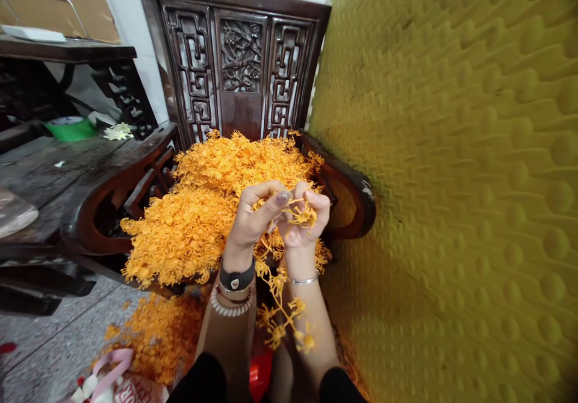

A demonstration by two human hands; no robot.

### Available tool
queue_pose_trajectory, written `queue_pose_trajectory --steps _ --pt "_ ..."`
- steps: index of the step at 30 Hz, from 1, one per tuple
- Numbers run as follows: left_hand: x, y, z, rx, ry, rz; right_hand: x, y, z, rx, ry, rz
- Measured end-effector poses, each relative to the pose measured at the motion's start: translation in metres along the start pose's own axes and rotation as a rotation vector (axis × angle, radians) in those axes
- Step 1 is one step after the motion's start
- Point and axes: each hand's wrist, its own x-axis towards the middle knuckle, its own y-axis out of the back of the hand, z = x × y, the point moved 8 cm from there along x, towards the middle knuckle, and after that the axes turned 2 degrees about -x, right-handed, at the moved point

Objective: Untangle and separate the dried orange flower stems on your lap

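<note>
Close together in the middle of the head view, my left hand (253, 219) and my right hand (301, 237) are both closed on an orange plastic flower sprig (287, 314). The left thumb and fingers pinch it near the right fingertips, where a small flower cluster sticks out over the right palm. Its branched lower part hangs down between my forearms. Just beyond the hands, a large heap of similar orange plastic sprigs (180, 234) covers the seat of a carved dark wooden chair (241, 114). My fingers hide part of the join they hold.
Another orange pile (165, 337) lies on the speckled floor beside a pink-handled bag (139, 388). A textured yellow panel (451, 180) stands close on the right. On the left, a dark wooden table (49, 177) holds a green tape roll (71, 129). Something red (261, 370) shows below my arms.
</note>
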Motion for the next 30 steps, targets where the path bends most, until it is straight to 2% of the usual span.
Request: queue_pose_trajectory --steps 4,7,9,12,16,18,22,25,30 --pt "0.0 0.012 0.005 0.005 -0.043 0.053 -0.002 -0.009 0.009 0.122 0.007 -0.05" --pt "0.003 0.032 0.018 0.067 -0.092 0.183 -0.001 -0.012 0.005 0.226 0.074 -0.062" --pt "0.005 0.045 0.023 -0.09 -0.135 0.254 0.001 -0.015 0.005 0.288 0.066 -0.051" --pt "0.01 0.048 0.011 -0.331 -0.078 0.25 0.003 -0.022 0.013 0.208 -0.038 -0.063" --pt "0.01 0.043 0.0 -0.207 -0.02 0.294 0.007 -0.009 0.009 -0.054 0.019 0.08" --pt "0.01 0.036 -0.001 -0.197 -0.015 0.261 0.01 -0.002 0.005 -0.11 0.047 0.12" --pt "0.009 0.026 -0.002 -0.143 0.035 0.193 0.012 0.001 0.0 -0.191 0.07 0.098" --pt "0.007 0.023 -0.001 0.056 0.046 0.166 0.01 -0.001 -0.003 -0.279 0.095 0.074" --pt "0.006 0.017 0.015 0.339 -0.086 0.14 0.009 -0.002 -0.009 -0.364 0.106 0.022"
